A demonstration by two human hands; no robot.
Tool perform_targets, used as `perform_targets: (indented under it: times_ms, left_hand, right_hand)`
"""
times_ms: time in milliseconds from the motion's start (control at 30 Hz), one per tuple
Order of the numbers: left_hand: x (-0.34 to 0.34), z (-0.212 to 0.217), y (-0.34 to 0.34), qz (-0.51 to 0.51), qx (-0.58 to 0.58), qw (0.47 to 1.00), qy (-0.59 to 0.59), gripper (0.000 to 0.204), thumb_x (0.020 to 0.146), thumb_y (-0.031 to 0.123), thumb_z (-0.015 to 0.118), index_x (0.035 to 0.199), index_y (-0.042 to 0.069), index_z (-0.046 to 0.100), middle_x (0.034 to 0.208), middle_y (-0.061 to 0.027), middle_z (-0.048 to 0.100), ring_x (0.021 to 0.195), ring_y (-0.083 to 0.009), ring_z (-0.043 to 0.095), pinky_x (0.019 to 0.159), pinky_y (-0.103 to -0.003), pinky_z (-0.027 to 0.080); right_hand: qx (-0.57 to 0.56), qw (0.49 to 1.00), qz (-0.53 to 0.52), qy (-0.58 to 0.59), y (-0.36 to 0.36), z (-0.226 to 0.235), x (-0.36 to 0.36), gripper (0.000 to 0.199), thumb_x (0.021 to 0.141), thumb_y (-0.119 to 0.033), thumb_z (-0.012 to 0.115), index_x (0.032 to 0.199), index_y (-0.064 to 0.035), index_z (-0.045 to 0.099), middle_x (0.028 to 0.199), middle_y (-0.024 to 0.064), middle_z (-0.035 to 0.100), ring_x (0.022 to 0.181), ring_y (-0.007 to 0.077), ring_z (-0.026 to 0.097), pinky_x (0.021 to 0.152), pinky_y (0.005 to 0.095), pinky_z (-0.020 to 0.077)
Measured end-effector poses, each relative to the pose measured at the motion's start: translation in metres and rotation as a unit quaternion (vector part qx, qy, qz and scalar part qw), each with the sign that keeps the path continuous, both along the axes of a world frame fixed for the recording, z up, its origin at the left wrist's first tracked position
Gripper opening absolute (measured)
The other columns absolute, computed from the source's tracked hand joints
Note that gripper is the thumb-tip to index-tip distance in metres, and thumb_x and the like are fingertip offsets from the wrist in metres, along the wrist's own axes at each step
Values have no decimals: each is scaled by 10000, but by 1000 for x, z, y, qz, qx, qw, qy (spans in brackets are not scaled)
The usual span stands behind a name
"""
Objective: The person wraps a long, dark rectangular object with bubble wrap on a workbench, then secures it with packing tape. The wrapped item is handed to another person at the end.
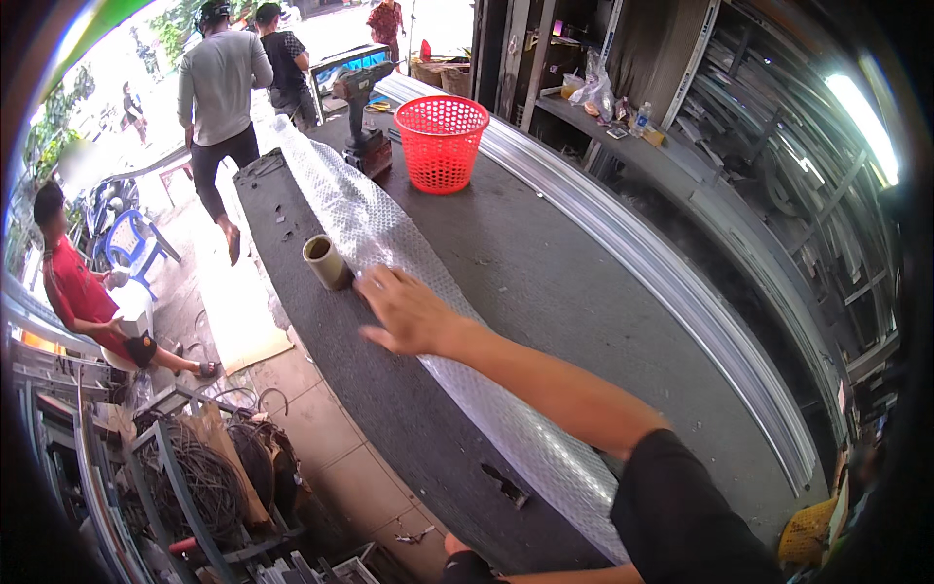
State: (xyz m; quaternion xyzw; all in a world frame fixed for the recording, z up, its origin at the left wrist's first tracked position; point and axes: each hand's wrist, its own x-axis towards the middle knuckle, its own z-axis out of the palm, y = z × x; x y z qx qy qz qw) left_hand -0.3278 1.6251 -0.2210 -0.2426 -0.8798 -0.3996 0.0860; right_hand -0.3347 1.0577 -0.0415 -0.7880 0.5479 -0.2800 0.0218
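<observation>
Right hand point(409, 313) rests flat, fingers spread loosely, on the bubble-wrapped long piece point(389, 243) lying along the dark table point(545, 282), touching a tape roll point(325, 261). Left hand's barely visible, can't tell.

Glossy, dimpled bubble wrap point(409, 292) stretches over a matt, dark felt-like bench top point(545, 282) at centre frame. A brown cardboard tape core point(325, 261) lies beside it; upper centre, a red plastic mesh basket point(441, 142). Shiny metal rails point(681, 292) line the right.
</observation>
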Motion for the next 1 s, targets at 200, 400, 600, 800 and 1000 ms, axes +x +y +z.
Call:
perform_targets:
  times_ms: [200, 400, 600, 800, 1000]
  left_hand:
    - [-6, 11, -27, 19, 31, 999, 2, 331, 888, 177, 684, 1174, 11, 691, 1093, -221, 715, 1079, -378, 706, 955, -545, 526]
    - [-3, 15, -23, 14, 29, 999, 4, 338, 889, 171, 686, 1181, 1, 691, 1113, -214, 712, 1093, -367, 701, 957, -535, 524]
    - [4, 18, -4, 8, -11, 1000, 6, 345, 889, 165, 688, 1187, -8, 691, 1133, -207, 709, 1106, -357, 696, 958, -526, 522]
    - [11, 63, -23, -99, -104, 988, -65, 414, 810, 177, 780, 1157, -38, 710, 1163, -200, 713, 1123, -368, 690, 975, -514, 522]
    - [7, 114, -56, -126, -221, 964, -79, 733, 666, 339, 995, 1262, 61, 670, 1200, -166, 726, 1181, -353, 687, 1010, -510, 518]
  right_hand:
    - [104, 985, -138, -2, -134, -50, 37, 549, 944, -249, 818, 1404, -75, 577, 1342, 244, 640, 1279, 415, 612, 1119, 533, 487]
    - [-20, 969, -70, -236, 2, -23, -5, 463, 928, -127, 812, 1340, -34, 622, 1279, 212, 672, 1217, 400, 657, 1068, 488, 521]
    - [51, 795, -243, -554, 305, 32, -70, 743, 882, -132, 907, 1456, -103, 437, 1305, 172, 625, 1200, 277, 690, 944, 439, 642]
    - [-239, 557, -379, -699, 585, 33, -42, 738, 1027, -417, 649, 1652, -113, 401, 1506, 177, 588, 1344, 294, 606, 1074, 518, 551]
    - [-419, 446, -256, -749, 722, -18, 21, 712, 1083, -506, 581, 1628, -76, 423, 1498, 237, 590, 1216, 339, 660, 1030, 563, 542]
